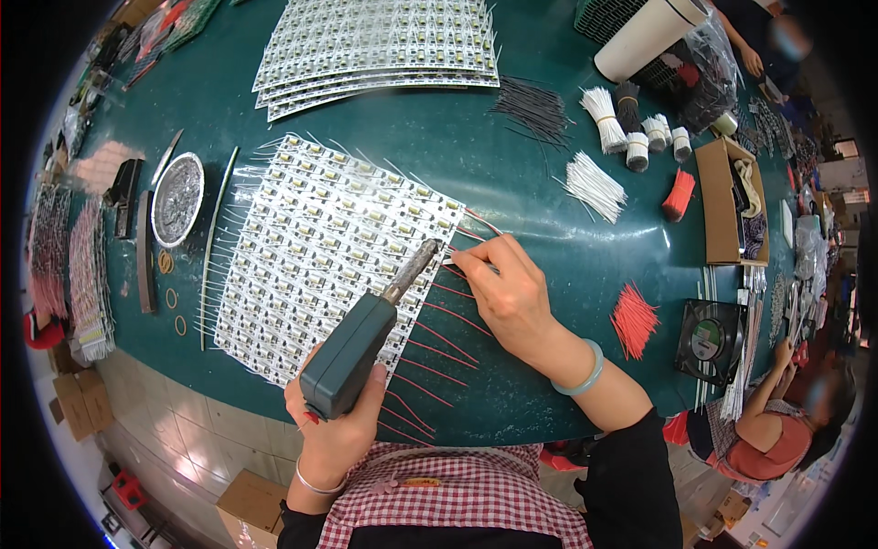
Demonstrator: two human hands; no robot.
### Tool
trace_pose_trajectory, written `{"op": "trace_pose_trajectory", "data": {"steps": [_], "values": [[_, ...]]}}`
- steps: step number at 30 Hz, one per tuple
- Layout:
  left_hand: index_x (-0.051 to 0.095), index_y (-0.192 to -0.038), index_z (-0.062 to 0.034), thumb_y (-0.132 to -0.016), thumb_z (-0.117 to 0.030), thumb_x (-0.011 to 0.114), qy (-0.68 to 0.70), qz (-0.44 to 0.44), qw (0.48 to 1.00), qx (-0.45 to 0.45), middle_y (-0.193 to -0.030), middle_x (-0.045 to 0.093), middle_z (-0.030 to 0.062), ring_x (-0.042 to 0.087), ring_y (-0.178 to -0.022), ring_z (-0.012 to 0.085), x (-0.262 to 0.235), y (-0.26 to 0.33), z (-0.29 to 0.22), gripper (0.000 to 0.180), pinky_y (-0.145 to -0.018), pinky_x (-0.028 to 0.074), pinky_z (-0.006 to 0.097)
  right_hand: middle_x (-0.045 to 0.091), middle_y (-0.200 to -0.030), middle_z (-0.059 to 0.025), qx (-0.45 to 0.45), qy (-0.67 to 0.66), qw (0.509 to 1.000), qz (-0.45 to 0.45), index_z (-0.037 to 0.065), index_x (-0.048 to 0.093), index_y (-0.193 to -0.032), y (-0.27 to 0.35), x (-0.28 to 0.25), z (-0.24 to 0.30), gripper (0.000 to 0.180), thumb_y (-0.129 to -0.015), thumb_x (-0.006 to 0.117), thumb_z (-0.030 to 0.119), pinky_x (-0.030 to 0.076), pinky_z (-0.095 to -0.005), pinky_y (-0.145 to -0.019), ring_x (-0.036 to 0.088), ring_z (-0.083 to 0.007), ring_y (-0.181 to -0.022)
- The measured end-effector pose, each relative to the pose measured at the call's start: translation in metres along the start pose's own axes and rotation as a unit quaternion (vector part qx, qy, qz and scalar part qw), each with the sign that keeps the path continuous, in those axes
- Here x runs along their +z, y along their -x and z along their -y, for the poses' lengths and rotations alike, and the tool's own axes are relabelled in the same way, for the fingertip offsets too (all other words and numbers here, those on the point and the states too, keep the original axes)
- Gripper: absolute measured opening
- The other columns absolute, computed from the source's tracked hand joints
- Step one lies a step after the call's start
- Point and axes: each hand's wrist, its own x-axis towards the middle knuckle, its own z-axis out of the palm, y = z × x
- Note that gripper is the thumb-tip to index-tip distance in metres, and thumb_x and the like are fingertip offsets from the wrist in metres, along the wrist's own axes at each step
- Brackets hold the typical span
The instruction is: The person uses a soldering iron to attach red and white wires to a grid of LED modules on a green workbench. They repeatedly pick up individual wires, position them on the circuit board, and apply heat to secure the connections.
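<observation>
Your left hand (337, 437) wraps the soldering gun (347, 355); your right hand (514, 295) pinches something indistinct beside the circuit-board panel (297, 274); a slipping tip (428, 250) could burn fingertips (457, 260).

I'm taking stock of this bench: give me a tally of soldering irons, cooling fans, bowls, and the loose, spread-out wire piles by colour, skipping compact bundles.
Soldering iron, in the left hand: 1
Cooling fan: 1
White bowl: 1
Black wire pile: 1
White wire pile: 1
Red wire pile: 1
Total: 6
</observation>
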Motion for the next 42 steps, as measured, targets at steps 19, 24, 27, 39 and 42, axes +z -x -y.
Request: {"op": "trace_pose_trajectory", "data": {"steps": [19,24,27,39,42], "values": [[0.071,-0.087,0.0008,-0.076,-0.004,0.078,0.114,-0.036,0.985,-0.127,-0.079,0.068,0.0025,0.058,-0.065,0.0063,-0.013,0.014,-0.008,0.015,-0.059,0.046,0.023,0.058,-0.077,-0.006,-0.033,0.016,0.999,-0.02,0.002,0.066,-0.091,0.008,0.0,0.014,0.019,-0.072,0.069,-0.002,0.046,-0.0339,-0.059,0.057,-0.0233,-0.07],[0.069,-0.093,0.0031,-0.077,-0.001,0.075,0.095,0.011,0.989,-0.109,-0.08,0.066,0.0019,0.056,-0.068,0.005,-0.018,0.014,0.001,0.017,-0.06,0.045,0.022,0.059,-0.077,-0.0051,-0.018,0.016,1.0,-0.009,0.003,0.067,-0.09,0.009,0.003,0.013,0.017,-0.073,0.069,-0.001,0.047,-0.0338,-0.059,0.057,-0.0225,-0.069],[0.068,-0.095,0.0039,-0.078,0.0,0.074,0.11,0.016,0.987,-0.112,-0.08,0.066,0.0022,0.056,-0.069,0.0051,-0.015,0.013,0.003,0.019,-0.06,0.045,0.022,0.059,-0.077,-0.0048,-0.017,0.016,1.0,-0.011,0.003,0.067,-0.09,0.01,0.003,0.012,0.017,-0.073,0.069,-0.001,0.047,-0.0338,-0.059,0.057,-0.0224,-0.069],[0.066,-0.091,0.004,-0.078,0.001,0.073,0.086,0.027,0.991,-0.094,-0.077,0.064,0.0037,0.056,-0.067,0.0061,-0.01,0.013,0.008,0.016,-0.058,0.044,0.022,0.062,-0.079,-0.0058,-0.009,0.019,1.0,0.0,0.003,0.068,-0.09,0.01,0.002,0.013,0.019,-0.073,0.072,-0.004,0.048,-0.034,-0.059,0.059,-0.0235,-0.07],[0.066,-0.092,0.0044,-0.078,0.001,0.073,0.067,0.027,0.995,-0.071,-0.078,0.064,0.0037,0.056,-0.067,0.0061,-0.009,0.013,0.009,0.016,-0.058,0.044,0.022,0.062,-0.079,-0.0058,-0.01,0.023,1.0,0.0,0.003,0.068,-0.09,0.01,0.002,0.012,0.019,-0.073,0.073,-0.004,0.048,-0.0338,-0.059,0.059,-0.0234,-0.07]]}}
